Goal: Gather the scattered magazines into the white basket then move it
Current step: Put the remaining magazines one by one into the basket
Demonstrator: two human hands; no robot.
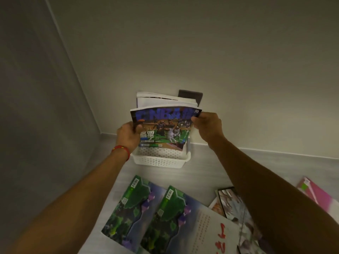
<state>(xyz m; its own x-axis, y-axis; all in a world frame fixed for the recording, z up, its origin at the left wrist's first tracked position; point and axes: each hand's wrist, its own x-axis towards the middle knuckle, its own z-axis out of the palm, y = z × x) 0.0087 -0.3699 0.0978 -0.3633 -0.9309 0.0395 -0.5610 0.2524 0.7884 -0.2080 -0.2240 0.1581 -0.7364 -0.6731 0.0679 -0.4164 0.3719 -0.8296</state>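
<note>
A basketball magazine [165, 127] with a blue title stands upright in the white perforated basket [161, 160] by the wall. My left hand [128, 136] grips its left edge and my right hand [207, 125] pinches its top right corner. Behind it more magazines [161, 100] stand in the basket, leaning toward the wall. On the floor nearer me lie two green-covered magazines [132, 213], [170, 222], a white one with red writing [216, 233], a pale illustrated one [233, 204] partly under my right arm, and a pink one [315, 195] at far right.
The basket sits against a white wall, near the corner with a grey panel [36, 107] on the left. A dark wall plate [190, 97] shows behind the standing magazines. The floor [201, 171] is light grey wood.
</note>
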